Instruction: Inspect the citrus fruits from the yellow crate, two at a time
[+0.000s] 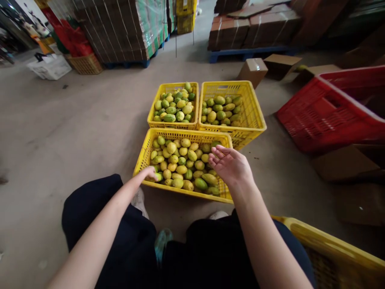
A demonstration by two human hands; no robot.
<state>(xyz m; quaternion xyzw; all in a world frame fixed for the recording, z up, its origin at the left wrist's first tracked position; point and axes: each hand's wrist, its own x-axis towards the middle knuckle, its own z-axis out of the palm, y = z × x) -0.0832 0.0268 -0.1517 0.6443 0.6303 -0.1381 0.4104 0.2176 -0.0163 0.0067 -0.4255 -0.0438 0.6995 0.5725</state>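
Note:
In front of my feet stands a yellow plastic crate (186, 194) holding many oval green and yellow fruits that look like small papayas. At its near left corner my left hand (148, 173) is closed around a green-yellow papaya (159, 176); part of its fingers are hidden. My right hand (230, 163) hovers over the crate's right side, palm up and fingers spread, with nothing in it. Greener papayas (201, 184) lie near the front edge.
Behind stand two more yellow crates with similar fruit, a left one (149, 114) and a right one (255, 106). A red crate (313, 116) and cardboard boxes (350, 162) are at right. Another yellow crate (337, 241) sits by my right leg. Boxes on blue pallets (213, 57) stand farther back.

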